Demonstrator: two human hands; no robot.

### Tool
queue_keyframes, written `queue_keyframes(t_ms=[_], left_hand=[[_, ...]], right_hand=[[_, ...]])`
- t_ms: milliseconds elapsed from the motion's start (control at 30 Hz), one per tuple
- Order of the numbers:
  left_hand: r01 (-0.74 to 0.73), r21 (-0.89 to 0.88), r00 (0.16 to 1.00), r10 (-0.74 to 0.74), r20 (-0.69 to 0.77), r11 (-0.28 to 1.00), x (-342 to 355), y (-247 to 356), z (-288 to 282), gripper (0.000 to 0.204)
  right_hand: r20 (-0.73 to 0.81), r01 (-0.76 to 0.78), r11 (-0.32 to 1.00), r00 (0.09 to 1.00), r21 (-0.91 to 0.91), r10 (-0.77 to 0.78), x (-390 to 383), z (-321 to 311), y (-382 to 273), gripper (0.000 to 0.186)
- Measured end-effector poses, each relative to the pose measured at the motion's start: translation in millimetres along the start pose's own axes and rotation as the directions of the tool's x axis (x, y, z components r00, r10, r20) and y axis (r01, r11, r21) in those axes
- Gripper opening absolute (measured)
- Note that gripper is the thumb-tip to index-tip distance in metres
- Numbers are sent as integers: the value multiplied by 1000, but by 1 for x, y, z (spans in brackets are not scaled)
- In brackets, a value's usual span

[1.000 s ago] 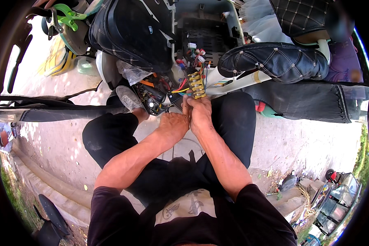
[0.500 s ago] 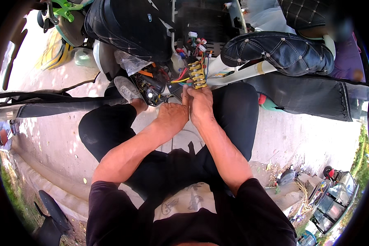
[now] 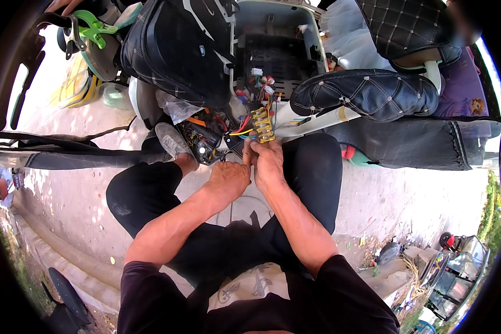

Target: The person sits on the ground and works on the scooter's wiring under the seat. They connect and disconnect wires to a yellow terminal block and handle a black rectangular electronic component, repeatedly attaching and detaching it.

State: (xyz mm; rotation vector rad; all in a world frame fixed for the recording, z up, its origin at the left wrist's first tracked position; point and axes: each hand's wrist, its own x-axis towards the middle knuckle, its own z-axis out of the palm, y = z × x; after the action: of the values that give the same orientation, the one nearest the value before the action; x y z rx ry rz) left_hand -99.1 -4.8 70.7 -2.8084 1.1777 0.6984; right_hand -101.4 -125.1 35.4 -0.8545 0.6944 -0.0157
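A yellow terminal block (image 3: 263,125) sits just beyond my curled left hand (image 3: 227,179) and right hand (image 3: 268,161), whose grip I can't tell.

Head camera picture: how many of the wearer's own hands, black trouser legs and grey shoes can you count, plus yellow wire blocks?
Left hand and right hand: 2
Black trouser legs: 2
Grey shoe: 1
Yellow wire block: 1
Total: 6
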Motion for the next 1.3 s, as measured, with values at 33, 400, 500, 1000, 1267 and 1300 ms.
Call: queue_keyframes(t_ms=[33, 400, 500, 1000, 1267, 1300], left_hand=[[-7, 18, 1000, 8, -17, 1000, -1, 0, -1, 82], [42, -93, 999, -42, 0, 995, -5, -10, -12, 89], [0, -199, 977, -43, -210, 980, 1, -21, -43, 62], [-156, -674, 830, -274, -486, 722, 64, -25, -72, 22], [-76, -672, 869, -281, -407, 737, 65, -27, -77, 28], [-72, -689, 874, -288, -393, 721, 65, -25, -78, 26]], right_hand=[[1, 6, 1000, 1000, -3, -6, 0, 0, 0, 25], [-14, -35, 994, 999, -107, 34, -2, -2, -7, 26], [61, -24, 997, 998, -70, 28, 1, -9, -4, 28], [52, 122, 972, 992, -200, -113, 8, -6, 1, 25], [101, 228, 897, 974, -378, -204, 14, -9, 9, 27], [110, 247, 898, 969, -363, -222, 18, -8, 10, 28]])
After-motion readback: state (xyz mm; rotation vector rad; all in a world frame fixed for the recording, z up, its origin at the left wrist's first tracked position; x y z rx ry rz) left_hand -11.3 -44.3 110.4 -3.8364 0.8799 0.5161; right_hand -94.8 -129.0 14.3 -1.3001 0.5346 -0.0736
